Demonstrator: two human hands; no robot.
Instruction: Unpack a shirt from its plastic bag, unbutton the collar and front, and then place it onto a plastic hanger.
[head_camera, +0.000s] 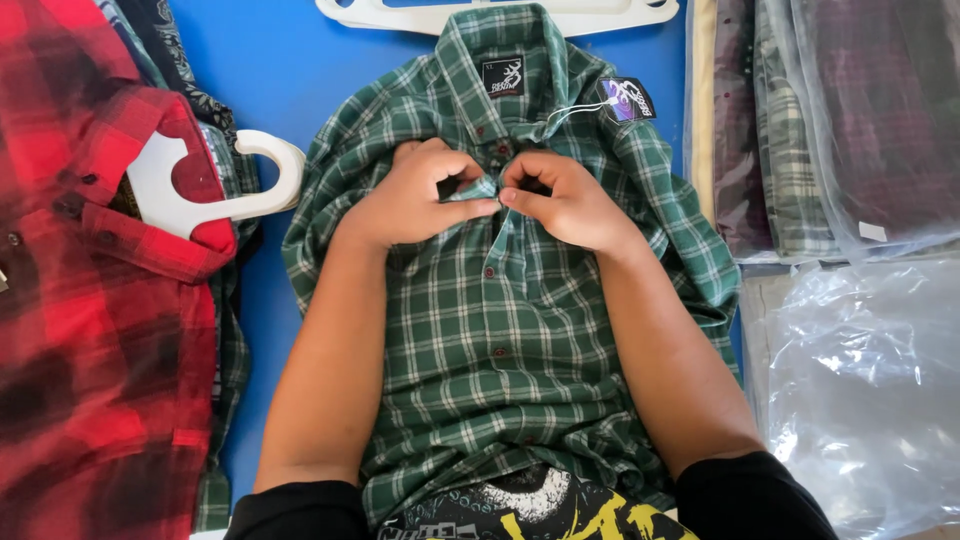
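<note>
Blue bench (290, 60) is seen under everything. A green checked shirt (500, 340) is laid flat in the middle of it, collar at the far end. The shirt front is pinched near the top buttons by both hands. The left hand (415, 195) is curled, with its fingers (470, 208) closed on a fold of the green cloth. The right hand (560, 195) is curled the same way, touching the left one, and the other edge of the cloth is held by it. A small tag (626, 99) is tied by the collar. A red checked shirt (90, 300) on a white hanger (235, 185) is laid to the left. Clear bags (860, 380) with folded shirts are piled on the right.
</note>
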